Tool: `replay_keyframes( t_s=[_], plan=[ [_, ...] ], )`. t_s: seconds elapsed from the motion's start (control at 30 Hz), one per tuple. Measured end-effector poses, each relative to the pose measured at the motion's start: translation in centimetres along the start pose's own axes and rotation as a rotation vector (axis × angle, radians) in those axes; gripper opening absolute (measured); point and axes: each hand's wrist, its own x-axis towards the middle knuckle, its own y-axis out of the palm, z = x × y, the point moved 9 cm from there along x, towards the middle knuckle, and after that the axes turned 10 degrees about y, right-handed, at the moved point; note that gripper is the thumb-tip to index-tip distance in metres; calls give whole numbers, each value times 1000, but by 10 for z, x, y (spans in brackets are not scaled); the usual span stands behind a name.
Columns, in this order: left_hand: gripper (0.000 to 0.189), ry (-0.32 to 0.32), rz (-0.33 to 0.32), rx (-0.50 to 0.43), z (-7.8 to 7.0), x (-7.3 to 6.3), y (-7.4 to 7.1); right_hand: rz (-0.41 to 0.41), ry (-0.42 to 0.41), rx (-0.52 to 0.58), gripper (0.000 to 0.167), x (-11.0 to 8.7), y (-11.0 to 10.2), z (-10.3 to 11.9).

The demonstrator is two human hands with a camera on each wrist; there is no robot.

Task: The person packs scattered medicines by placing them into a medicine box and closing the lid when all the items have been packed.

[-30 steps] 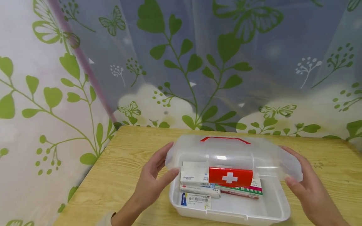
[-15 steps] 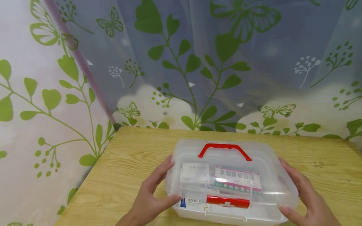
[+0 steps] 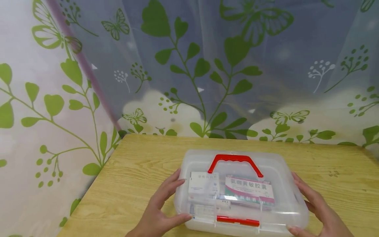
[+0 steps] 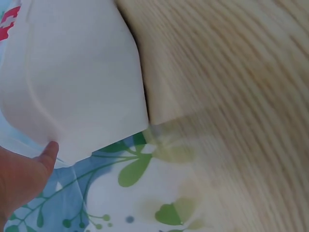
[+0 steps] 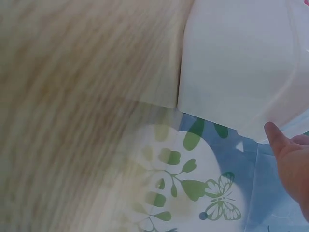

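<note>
A clear plastic first-aid box (image 3: 237,231) stands on the table, its translucent lid (image 3: 285,187) lying flat on top. The lid bears a red carrying handle (image 3: 236,158) and a red latch (image 3: 238,221) at the front. Through it show a white medicine box (image 3: 204,184), a pink-and-green medicine box (image 3: 250,189) and smaller cartons. My left hand (image 3: 160,207) grips the lid's left side, thumb at the front corner. On the right side, my right hand (image 3: 316,204) grips it likewise. Each wrist view shows a fingertip against the box's end wall (image 4: 82,72).
The wood-grain table (image 3: 142,158) extends left, behind and right of the box. A curtain (image 3: 189,65) with green leaves and butterflies hangs along the table's back edge. Another patterned cloth (image 3: 26,138) runs down its left side.
The raised, tilted lid has come down onto the box, its front edge and red latch swinging downward. Both hands have followed it down and stay at its sides.
</note>
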Motion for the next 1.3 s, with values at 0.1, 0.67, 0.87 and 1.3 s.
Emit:
replay_keyframes(
  t_s=[0.1,0.67,0.87,1.3],
  plan=[
    [77,12,0,-8,2,0,1,-5,-4,-8,100,1,0,-1],
    [75,7,-12,30,23,-1,-2,12,-1,9,99,14,8,-10],
    [72,-60,-4,27,31,4,-2,16,-16,16,99,25,9,-18],
    [72,-139,-13,-82,55,17,-4,66,45,6,94,46,15,-27]
  ],
)
